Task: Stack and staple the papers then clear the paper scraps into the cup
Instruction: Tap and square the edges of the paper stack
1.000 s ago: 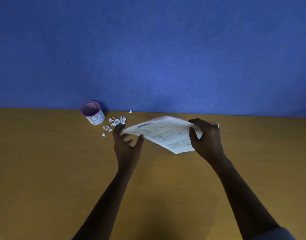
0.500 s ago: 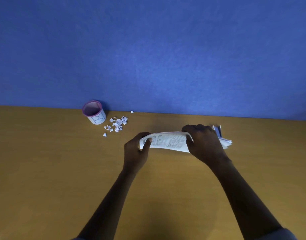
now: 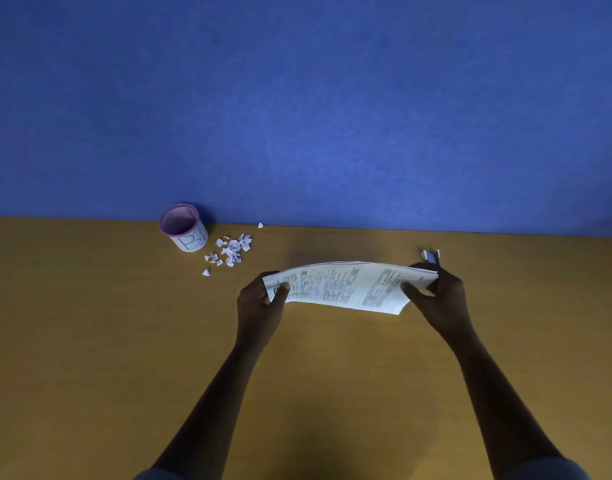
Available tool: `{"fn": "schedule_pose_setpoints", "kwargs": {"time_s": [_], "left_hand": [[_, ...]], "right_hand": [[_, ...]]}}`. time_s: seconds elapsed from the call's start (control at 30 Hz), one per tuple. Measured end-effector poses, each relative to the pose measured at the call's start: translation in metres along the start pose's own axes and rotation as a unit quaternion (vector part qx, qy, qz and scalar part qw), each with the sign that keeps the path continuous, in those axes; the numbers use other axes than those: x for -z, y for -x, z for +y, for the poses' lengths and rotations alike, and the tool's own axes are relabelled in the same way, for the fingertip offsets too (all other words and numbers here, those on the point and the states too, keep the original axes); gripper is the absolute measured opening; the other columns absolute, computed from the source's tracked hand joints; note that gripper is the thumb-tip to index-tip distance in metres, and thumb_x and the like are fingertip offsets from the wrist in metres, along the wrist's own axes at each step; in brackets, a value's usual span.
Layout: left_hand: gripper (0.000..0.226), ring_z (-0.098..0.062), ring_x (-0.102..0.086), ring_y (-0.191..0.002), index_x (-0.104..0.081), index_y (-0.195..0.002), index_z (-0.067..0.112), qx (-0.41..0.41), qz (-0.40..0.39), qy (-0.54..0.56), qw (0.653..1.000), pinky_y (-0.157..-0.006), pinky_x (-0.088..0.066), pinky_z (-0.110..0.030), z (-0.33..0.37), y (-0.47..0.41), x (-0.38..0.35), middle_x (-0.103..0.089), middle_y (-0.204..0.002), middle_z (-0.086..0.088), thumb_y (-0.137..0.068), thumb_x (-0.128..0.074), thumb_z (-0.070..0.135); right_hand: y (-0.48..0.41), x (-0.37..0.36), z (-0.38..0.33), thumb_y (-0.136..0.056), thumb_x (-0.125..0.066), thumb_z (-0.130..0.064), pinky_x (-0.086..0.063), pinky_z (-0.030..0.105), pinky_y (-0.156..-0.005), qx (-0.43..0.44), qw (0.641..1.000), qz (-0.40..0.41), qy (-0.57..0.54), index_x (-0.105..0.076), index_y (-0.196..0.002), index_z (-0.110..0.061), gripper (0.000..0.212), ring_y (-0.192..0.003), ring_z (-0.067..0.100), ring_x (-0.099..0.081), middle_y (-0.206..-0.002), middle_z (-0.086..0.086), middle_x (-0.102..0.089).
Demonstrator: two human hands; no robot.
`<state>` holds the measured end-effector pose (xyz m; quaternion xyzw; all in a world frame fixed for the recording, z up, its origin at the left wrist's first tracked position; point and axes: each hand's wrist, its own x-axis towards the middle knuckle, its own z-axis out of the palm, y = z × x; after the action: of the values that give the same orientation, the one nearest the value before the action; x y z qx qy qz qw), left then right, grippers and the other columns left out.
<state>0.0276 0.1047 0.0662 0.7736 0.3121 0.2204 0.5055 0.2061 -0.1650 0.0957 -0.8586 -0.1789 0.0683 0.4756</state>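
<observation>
A stack of printed white papers [image 3: 346,285] hangs bowed above the wooden table [image 3: 90,341], held at both ends. My left hand [image 3: 261,303] pinches its left end, thumb on top. My right hand [image 3: 439,299] grips its right end. A white cup [image 3: 185,232] with a purple rim stands at the back left near the wall. Small white paper scraps [image 3: 231,251] lie in a loose pile just right of the cup, with single scraps [image 3: 260,225] by the wall. A small blue and white object, possibly the stapler [image 3: 431,256], peeks out behind my right hand.
A blue wall [image 3: 297,98] rises straight behind the table's far edge. Bare tabletop stretches in front of my arms and to both sides.
The papers went from a tilted loose spread to a gathered stack held between both hands, now stretched wider and lifted. My hands moved apart along the stack's ends.
</observation>
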Motion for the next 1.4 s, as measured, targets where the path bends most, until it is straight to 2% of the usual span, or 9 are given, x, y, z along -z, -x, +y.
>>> {"fn": "schedule_pose_setpoints", "kwargs": {"time_s": [0.1, 0.23, 0.4, 0.6, 0.77, 0.87, 1.1, 1.23, 1.4], "left_hand": [[0.02, 0.001, -0.073, -0.094, -0.074, -0.104, 0.026, 0.023, -0.011, 0.011, 1.0, -0.081, -0.059, -0.02, -0.003, -0.004, -0.004, -0.076, -0.097, 0.019, -0.094, -0.072, 0.008], [0.021, 0.006, -0.072, -0.092, -0.073, -0.103, 0.027, 0.023, -0.009, 0.021, 0.999, -0.083, -0.06, -0.025, -0.002, -0.005, -0.005, -0.075, -0.096, 0.02, -0.095, -0.072, 0.008], [0.039, -0.011, -0.076, -0.099, -0.073, -0.101, 0.038, 0.056, -0.01, 0.072, 0.996, -0.087, -0.061, -0.035, -0.007, -0.005, -0.006, -0.08, -0.102, 0.011, -0.091, -0.069, 0.0], [0.034, -0.022, -0.075, -0.098, -0.074, -0.102, 0.02, 0.101, -0.025, 0.124, 0.987, -0.078, -0.061, -0.034, -0.004, -0.01, -0.011, -0.079, -0.1, -0.001, -0.076, -0.061, 0.002], [0.034, -0.01, -0.075, -0.092, -0.075, -0.104, 0.011, 0.122, -0.05, 0.15, 0.98, -0.072, -0.058, -0.026, -0.004, -0.013, -0.015, -0.079, -0.098, -0.001, -0.075, -0.059, 0.005], [0.028, -0.016, -0.077, -0.097, -0.079, -0.1, 0.016, 0.146, -0.049, 0.146, 0.977, -0.081, -0.061, -0.034, -0.004, -0.013, -0.019, -0.081, -0.098, 0.001, -0.088, -0.063, -0.003], [0.022, -0.022, -0.077, -0.095, -0.078, -0.101, 0.011, 0.162, -0.035, 0.143, 0.976, -0.074, -0.059, -0.029, -0.01, -0.016, -0.02, -0.081, -0.096, -0.001, -0.087, -0.063, 0.003], [0.026, -0.017, -0.077, -0.097, -0.08, -0.096, 0.021, 0.151, -0.042, 0.135, 0.978, -0.082, -0.061, -0.033, -0.009, -0.014, -0.024, -0.082, -0.096, 0.002, -0.078, -0.063, 0.016], [0.029, -0.017, -0.077, -0.096, -0.078, -0.09, 0.028, 0.15, -0.033, 0.123, 0.98, -0.074, -0.058, -0.022, -0.01, -0.01, -0.023, -0.08, -0.09, 0.007, -0.087, -0.065, 0.002]], "right_hand": [[0.009, -0.015, 0.012, -0.085, -0.078, 0.007, -0.064, 0.032, -0.084, -0.073, 0.992, 0.006, -0.107, -0.072, -0.114, -0.012, 0.035, -0.093, 0.002, -0.076, -0.102, -0.001, -0.078], [0.014, -0.026, 0.012, -0.088, -0.075, 0.006, -0.061, 0.029, -0.085, -0.075, 0.984, 0.025, -0.159, -0.073, -0.115, -0.021, 0.038, -0.102, 0.009, -0.075, -0.105, -0.012, -0.078], [0.014, -0.033, 0.014, -0.091, -0.072, 0.006, -0.061, 0.035, -0.085, -0.081, 0.977, 0.039, -0.194, -0.073, -0.114, -0.021, 0.035, -0.106, 0.017, -0.075, -0.11, -0.001, -0.078], [0.014, -0.039, 0.019, -0.089, -0.061, 0.016, -0.06, 0.022, -0.072, -0.119, 0.959, 0.051, -0.252, -0.073, -0.11, -0.014, 0.039, -0.096, 0.02, -0.075, -0.103, 0.001, -0.077], [0.012, -0.043, 0.02, -0.088, -0.058, 0.016, -0.06, 0.023, -0.07, -0.118, 0.955, 0.046, -0.267, -0.074, -0.103, -0.017, 0.04, -0.089, 0.012, -0.076, -0.094, -0.006, -0.079], [0.012, -0.042, 0.017, -0.089, -0.056, 0.017, -0.06, 0.022, -0.071, -0.11, 0.956, 0.047, -0.269, -0.074, -0.107, -0.02, 0.044, -0.091, 0.009, -0.076, -0.102, -0.001, -0.078], [0.009, -0.044, 0.019, -0.091, -0.057, 0.017, -0.062, 0.025, -0.075, -0.111, 0.956, 0.054, -0.266, -0.074, -0.105, -0.021, 0.044, -0.095, 0.012, -0.076, -0.102, -0.002, -0.078], [0.01, -0.045, 0.026, -0.091, -0.058, 0.015, -0.062, 0.029, -0.077, -0.129, 0.954, 0.062, -0.265, -0.072, -0.116, -0.009, 0.037, -0.101, 0.021, -0.075, -0.109, 0.01, -0.077], [0.011, -0.048, 0.027, -0.09, -0.058, 0.017, -0.06, 0.025, -0.074, -0.129, 0.958, 0.054, -0.249, -0.073, -0.113, -0.012, 0.04, -0.094, 0.011, -0.076, -0.104, 0.003, -0.078]]}}
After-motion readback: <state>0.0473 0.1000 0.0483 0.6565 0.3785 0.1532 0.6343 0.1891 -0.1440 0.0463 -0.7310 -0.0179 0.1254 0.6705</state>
